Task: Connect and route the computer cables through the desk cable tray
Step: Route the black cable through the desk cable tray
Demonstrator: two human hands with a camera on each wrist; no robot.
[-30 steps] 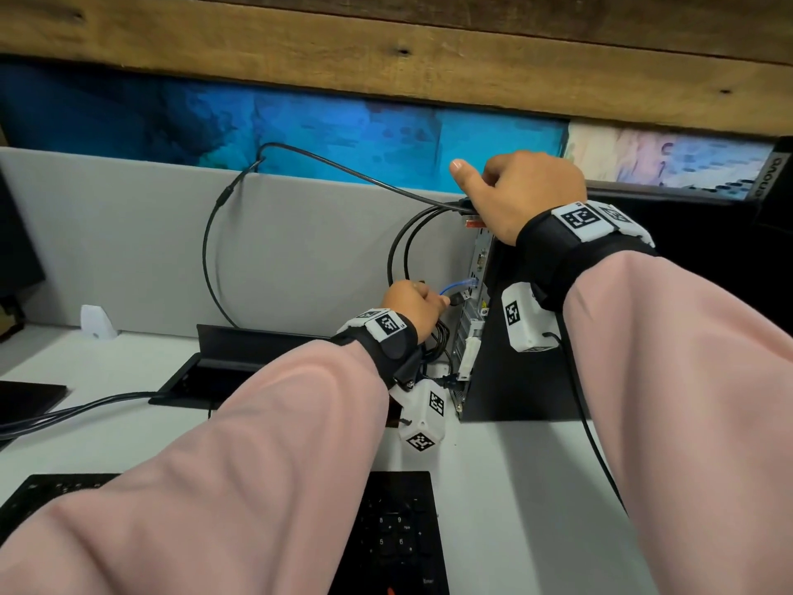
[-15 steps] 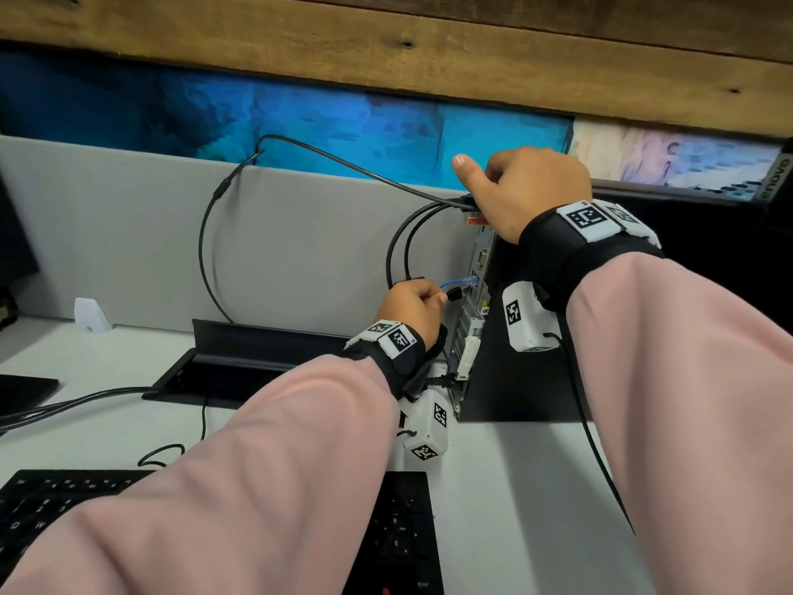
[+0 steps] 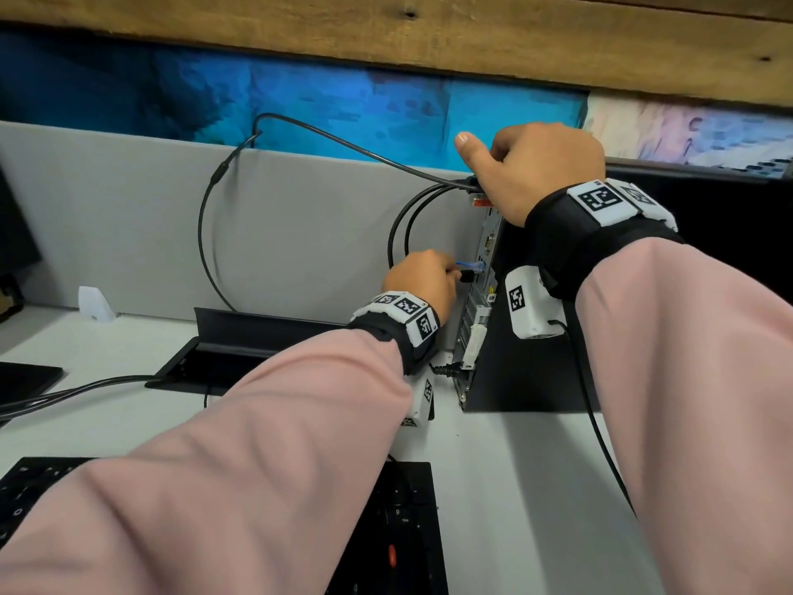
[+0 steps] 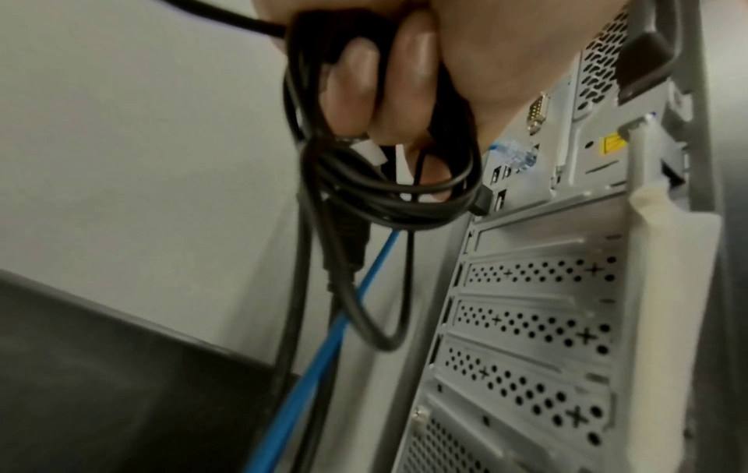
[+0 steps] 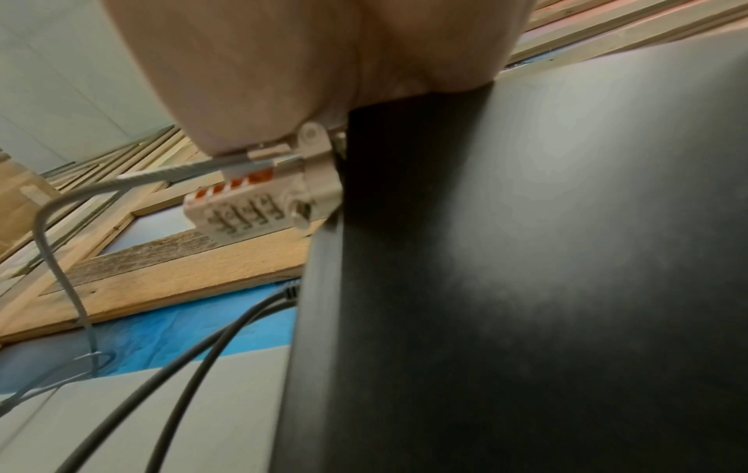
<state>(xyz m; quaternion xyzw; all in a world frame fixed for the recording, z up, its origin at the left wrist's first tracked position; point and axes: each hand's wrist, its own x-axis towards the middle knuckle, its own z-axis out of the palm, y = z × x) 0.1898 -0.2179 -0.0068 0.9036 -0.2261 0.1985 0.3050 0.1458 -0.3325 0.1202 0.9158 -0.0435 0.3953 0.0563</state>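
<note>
A black computer tower point(image 3: 528, 371) stands on the desk with its grey rear panel point(image 4: 538, 320) facing left. My left hand point(image 3: 448, 274) grips a coiled black cable point(image 4: 388, 204) and holds its USB plug point(image 3: 467, 276) right at the panel's USB ports point(image 4: 500, 188). A blue network cable point(image 4: 323, 352) is plugged in just above. My right hand point(image 3: 528, 165) grips the tower's top rear corner, fingers curled, thumb out; its palm point(image 5: 283, 80) lies on the top. The black desk cable tray point(image 3: 223, 358) is open, left of the tower.
Two black cables point(image 3: 399, 225) loop from the tower's top across the grey partition point(image 3: 128, 229). A combination cable lock point(image 5: 251, 211) hangs at the top rear corner. A black keyboard point(image 3: 407, 530) lies in front, and more cables point(image 3: 64, 392) run from the tray to the left.
My left hand has edged a little towards the rear panel, and the black plug now shows beyond its fingers. My right hand has stayed on the tower's top.
</note>
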